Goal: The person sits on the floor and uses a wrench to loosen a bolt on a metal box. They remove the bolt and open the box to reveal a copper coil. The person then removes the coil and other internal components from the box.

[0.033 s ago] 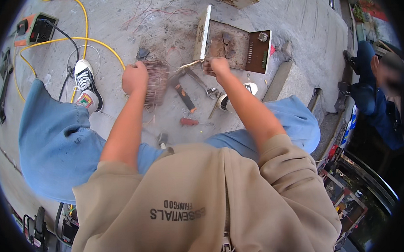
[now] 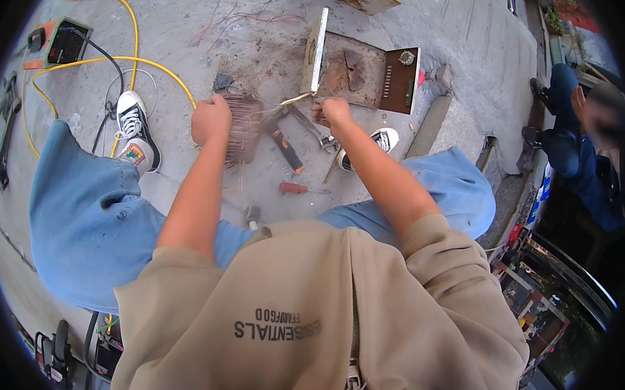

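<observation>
My left hand (image 2: pixel 211 119) is closed on a bundle of copper-coloured wire (image 2: pixel 245 127) that rests on the concrete ground. My right hand (image 2: pixel 333 112) grips one end of a pale bent wire strand (image 2: pixel 291 101) that runs from the bundle toward an upright grey metal plate (image 2: pixel 315 52). Behind the plate lies a rusty brown metal panel (image 2: pixel 373 70). Just below my hands lie pliers with a black and orange handle (image 2: pixel 287 151) and a steel wrench (image 2: pixel 308 125).
A red-handled screwdriver (image 2: pixel 293 188) lies near my knees. A yellow cable (image 2: pixel 139 63) loops to an orange device (image 2: pixel 58 42) at the far left. My sneaker (image 2: pixel 134 126) is on the left. Another person (image 2: pixel 589 148) crouches at the right, beside a concrete block (image 2: pixel 431 123).
</observation>
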Demonstrator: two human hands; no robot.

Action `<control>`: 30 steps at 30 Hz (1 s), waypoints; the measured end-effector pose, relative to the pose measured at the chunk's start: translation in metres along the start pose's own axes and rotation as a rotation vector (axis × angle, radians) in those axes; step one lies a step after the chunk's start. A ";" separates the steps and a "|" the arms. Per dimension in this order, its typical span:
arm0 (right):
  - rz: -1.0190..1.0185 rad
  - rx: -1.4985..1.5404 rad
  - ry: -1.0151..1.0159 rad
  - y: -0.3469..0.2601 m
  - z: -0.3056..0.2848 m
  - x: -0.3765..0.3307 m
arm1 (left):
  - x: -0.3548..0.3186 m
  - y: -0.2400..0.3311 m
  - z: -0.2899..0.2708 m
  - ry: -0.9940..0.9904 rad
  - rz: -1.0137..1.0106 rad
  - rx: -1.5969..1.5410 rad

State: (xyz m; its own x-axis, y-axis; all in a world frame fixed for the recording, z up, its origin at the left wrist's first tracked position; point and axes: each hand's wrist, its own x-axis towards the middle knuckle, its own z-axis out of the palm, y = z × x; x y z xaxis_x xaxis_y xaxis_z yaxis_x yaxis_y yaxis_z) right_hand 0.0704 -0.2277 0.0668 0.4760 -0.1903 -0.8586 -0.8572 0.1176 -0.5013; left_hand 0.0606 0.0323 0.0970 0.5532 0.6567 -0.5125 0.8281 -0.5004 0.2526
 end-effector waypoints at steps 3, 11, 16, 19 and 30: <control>0.061 0.107 -0.198 0.024 0.031 -0.049 | 0.002 -0.001 -0.001 -0.090 -0.039 -0.015; 0.112 0.646 -0.288 0.018 0.078 -0.074 | 0.030 -0.026 0.010 -0.328 0.082 0.052; 0.027 0.843 -0.352 0.020 0.082 -0.076 | 0.030 -0.029 0.009 -0.448 0.136 -0.037; 0.046 0.864 -0.335 0.016 0.093 -0.073 | 0.055 -0.049 0.035 -0.536 0.121 -0.159; 0.079 0.959 -0.207 0.001 0.061 -0.046 | 0.016 -0.039 0.006 -0.620 0.251 -0.095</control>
State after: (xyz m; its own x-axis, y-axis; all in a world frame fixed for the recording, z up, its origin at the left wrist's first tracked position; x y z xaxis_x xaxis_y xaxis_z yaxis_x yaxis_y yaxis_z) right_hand 0.0600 -0.1593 0.0991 0.5281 0.0158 -0.8490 -0.4085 0.8813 -0.2377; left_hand 0.0368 0.0584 0.0739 0.5991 0.0677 -0.7978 0.7015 -0.5247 0.4822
